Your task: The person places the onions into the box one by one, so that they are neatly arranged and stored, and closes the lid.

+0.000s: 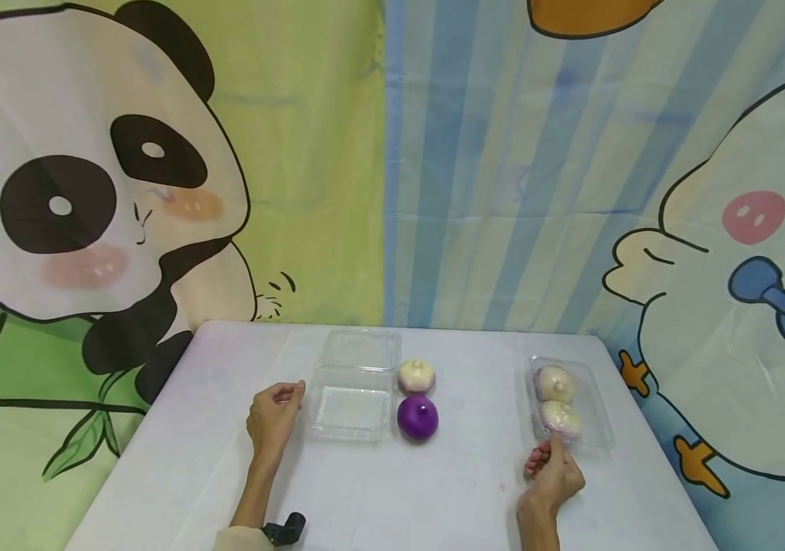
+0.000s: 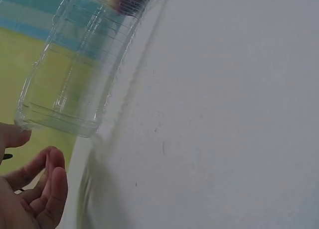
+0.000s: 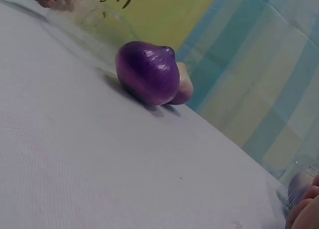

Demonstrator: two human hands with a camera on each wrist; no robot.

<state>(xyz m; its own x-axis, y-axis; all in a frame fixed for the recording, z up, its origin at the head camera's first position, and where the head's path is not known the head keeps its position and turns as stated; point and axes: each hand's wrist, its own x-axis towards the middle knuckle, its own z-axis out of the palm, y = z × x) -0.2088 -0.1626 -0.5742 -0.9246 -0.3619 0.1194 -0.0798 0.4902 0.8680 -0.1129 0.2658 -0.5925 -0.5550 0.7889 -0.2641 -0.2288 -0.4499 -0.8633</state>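
Note:
In the head view, an open clear plastic box (image 1: 351, 409) lies left of centre with its lid folded back. My left hand (image 1: 274, 419) is beside its left edge, fingers loosely bent; in the left wrist view the thumb (image 2: 16, 136) is by a corner of the box, apart from the other fingers. A purple onion (image 1: 417, 418) and a pale onion (image 1: 416, 376) sit just right of this box. Farther right, a second clear plastic box (image 1: 592, 413) contains two pale onions (image 1: 555, 383). My right hand (image 1: 552, 474) pinches its near edge with curled fingers, which partly hide it.
A white table (image 1: 447, 490) carries everything. Behind it hangs a printed curtain (image 1: 310, 153) with cartoon animals. A black strap piece (image 1: 285, 529) is on my left wrist. Bare tabletop lies between the loose onions and the right box.

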